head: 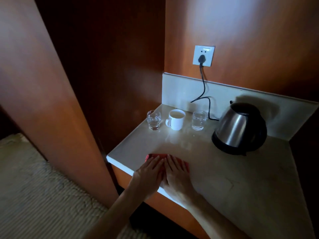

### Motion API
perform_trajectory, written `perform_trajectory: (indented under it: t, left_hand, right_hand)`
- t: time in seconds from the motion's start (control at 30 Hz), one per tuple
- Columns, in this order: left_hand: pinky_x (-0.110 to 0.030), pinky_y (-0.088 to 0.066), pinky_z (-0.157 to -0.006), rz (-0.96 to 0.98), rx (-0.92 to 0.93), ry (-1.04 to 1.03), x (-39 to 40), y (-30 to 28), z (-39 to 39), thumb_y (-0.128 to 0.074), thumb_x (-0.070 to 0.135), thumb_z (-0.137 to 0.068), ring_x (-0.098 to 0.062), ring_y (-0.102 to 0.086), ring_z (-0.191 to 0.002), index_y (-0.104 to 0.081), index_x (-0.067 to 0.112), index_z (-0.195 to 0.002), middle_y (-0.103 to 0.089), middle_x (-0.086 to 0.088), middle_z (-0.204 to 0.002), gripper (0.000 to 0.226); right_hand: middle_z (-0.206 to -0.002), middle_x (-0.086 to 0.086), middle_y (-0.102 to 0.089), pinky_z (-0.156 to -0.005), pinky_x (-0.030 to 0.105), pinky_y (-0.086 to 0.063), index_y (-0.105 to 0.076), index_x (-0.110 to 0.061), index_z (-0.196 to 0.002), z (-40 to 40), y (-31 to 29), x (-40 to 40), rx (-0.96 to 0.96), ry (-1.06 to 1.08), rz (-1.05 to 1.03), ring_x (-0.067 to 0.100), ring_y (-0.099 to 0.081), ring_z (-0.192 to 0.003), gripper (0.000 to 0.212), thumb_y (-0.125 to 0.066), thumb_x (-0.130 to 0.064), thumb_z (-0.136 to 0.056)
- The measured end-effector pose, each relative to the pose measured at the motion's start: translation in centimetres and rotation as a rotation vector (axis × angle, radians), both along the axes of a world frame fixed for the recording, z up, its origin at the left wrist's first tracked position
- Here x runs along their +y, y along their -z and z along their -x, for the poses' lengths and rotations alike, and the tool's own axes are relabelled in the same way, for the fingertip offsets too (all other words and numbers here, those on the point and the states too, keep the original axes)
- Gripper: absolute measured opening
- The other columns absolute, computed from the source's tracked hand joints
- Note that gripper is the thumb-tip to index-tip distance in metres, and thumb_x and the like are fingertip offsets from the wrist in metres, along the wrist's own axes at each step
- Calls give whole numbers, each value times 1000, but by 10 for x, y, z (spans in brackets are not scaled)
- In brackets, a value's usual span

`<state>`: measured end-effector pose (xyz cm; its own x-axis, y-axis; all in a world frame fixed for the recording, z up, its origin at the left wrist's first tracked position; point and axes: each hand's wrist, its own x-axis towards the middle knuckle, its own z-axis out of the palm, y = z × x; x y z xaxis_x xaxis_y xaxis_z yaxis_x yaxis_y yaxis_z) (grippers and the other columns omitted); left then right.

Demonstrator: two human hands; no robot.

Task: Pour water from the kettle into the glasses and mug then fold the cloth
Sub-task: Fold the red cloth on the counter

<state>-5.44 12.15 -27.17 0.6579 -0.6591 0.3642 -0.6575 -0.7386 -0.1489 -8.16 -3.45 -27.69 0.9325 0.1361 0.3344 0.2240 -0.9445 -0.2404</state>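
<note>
With both glasses (153,120) and the mug (175,119) apparently filled and the kettle (239,128) set down, two flat, ungripping hands (150,171) are pressing the red cloth (185,165), seemingly folded, at the counter's (241,178) front edge.

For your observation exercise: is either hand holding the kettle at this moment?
No. The left hand and the right hand lie flat on the red cloth, while the kettle stands apart on the counter.

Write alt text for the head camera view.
Both hands, left hand and right hand, press flat on a red cloth at the front edge of a pale counter. Behind stand two glasses flanking a white mug, with a steel kettle at right.
</note>
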Motion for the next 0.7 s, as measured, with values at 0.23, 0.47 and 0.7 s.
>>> perform_trajectory:
  t: [0.23,0.47,0.7]
  left_hand:
    - [-51,-52,-100,11,-23,-27,28,8,-77,-35,11,-102,-35,-66,-116,-75,4,-110,-72,-16,-120,41]
    - [-54,-39,-111,91,122,-79,11,39,-134,-34,28,-109,-37,-57,-128,-67,3,-127,-65,-17,-131,45]
    - [-47,-40,-113,379,108,40,-78,21,-80,-51,26,-96,-31,-63,-119,-72,6,-119,-69,-12,-124,37]
  right_hand:
    - [-129,10,-72,-98,51,-53,-75,-7,-120,-87,1,22,-40,-54,32,30,-69,-116,54,-44,-28,-81]
    - [-129,3,-73,-92,44,-57,-75,-12,-122,-123,-1,-11,-124,-107,44,23,-72,-113,51,-43,-34,-89]
    - [-130,3,-72,-91,40,-56,-75,-14,-123,-73,6,-95,-172,-24,61,23,-72,-112,46,-46,-30,-91]
